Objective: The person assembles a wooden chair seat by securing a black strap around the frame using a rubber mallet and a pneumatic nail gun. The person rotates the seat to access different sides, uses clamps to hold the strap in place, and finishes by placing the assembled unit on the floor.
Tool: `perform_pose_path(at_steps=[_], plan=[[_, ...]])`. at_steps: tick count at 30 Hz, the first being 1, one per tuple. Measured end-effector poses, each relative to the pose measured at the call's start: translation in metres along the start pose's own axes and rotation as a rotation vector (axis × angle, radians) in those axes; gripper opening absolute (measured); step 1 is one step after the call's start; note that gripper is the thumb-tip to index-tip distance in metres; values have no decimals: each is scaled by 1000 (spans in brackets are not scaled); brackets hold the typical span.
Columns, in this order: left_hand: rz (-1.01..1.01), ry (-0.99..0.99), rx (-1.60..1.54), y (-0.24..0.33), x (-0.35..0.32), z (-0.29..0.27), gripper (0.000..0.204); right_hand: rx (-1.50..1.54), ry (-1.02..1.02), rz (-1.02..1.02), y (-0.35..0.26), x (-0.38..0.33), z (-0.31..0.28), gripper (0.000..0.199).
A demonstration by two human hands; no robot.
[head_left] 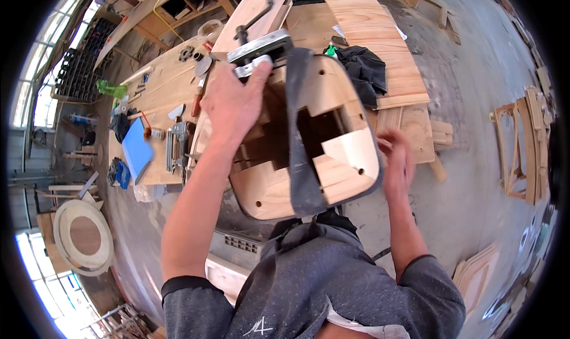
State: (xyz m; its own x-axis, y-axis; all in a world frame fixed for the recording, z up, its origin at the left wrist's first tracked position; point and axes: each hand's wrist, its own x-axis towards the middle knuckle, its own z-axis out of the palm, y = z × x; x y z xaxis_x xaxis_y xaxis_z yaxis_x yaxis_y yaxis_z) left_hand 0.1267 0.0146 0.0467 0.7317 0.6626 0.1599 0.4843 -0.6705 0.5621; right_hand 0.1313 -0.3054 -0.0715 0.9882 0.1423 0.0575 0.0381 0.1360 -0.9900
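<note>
I noted grey floor [463, 119] lying open beyond the bench [418, 131]'s right edge; tools [176, 143] crowded its left side. The wooden shell [276, 187] lay between both hands, a black strap [298, 131] across its opening. The left grip [243, 89] was closed round the metal clamp [261, 45] at the shell's upper left. The right grip [399, 158] was beside the right rim — blurred, clenched or released I could not tell.
</note>
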Motion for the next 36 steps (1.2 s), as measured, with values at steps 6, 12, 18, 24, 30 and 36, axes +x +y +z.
perform_pose_path(at_steps=[6, 12, 18, 24, 30, 36], plan=[[-10, -206, -13, 13, 1, -12, 68, -844, -344, -653, -112, -60, 52, 69], [204, -347, -213, -38, 11, -39, 62, -937, -466, -664, -113, -59, 82, 36], [28, -134, -558, -74, -42, -52, 52, -568, -106, -292, -143, -32, 38, 19], [-96, 33, -642, -160, -107, -47, 47, -672, -54, -52, -90, 40, -44, 23], [-255, 267, -685, -269, -119, -44, 47, -249, 38, 154, 5, 66, -36, 26], [-317, 367, -470, -369, -109, -65, 53, -218, 284, 59, -23, 91, -14, 35]])
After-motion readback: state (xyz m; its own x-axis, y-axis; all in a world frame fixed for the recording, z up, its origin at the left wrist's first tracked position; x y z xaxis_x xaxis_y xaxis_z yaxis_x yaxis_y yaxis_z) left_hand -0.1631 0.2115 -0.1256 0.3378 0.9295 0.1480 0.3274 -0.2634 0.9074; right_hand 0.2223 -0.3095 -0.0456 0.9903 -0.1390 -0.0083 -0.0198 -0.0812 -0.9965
